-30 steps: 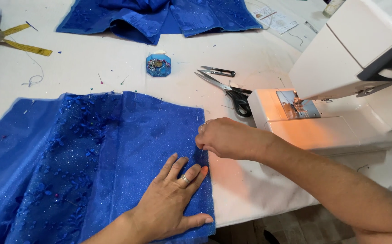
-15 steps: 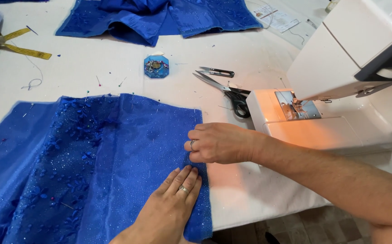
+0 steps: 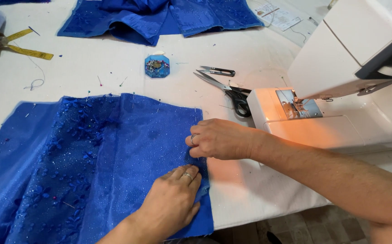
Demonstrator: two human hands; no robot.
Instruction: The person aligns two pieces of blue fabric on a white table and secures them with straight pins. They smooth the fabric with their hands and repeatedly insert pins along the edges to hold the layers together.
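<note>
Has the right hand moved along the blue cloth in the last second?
Yes. The right hand slid toward the person along the blue cloth's right edge, further from the scissors and closer to the left hand.

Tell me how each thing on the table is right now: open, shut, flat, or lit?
Glittery blue fabric: spread flat, pinned.
Left hand: pressing flat on its edge.
Right hand: fingers curled at that edge.
Black-handled scissors: lying shut.
Small metal thread snips: lying down.
White sewing machine: lamp lit.
Yellow tape measure: loosely unrolled.

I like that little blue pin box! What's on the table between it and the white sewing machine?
In the head view, between the blue pin box and the sewing machine lie small thread snips and black-handled scissors, on the white table.
</note>
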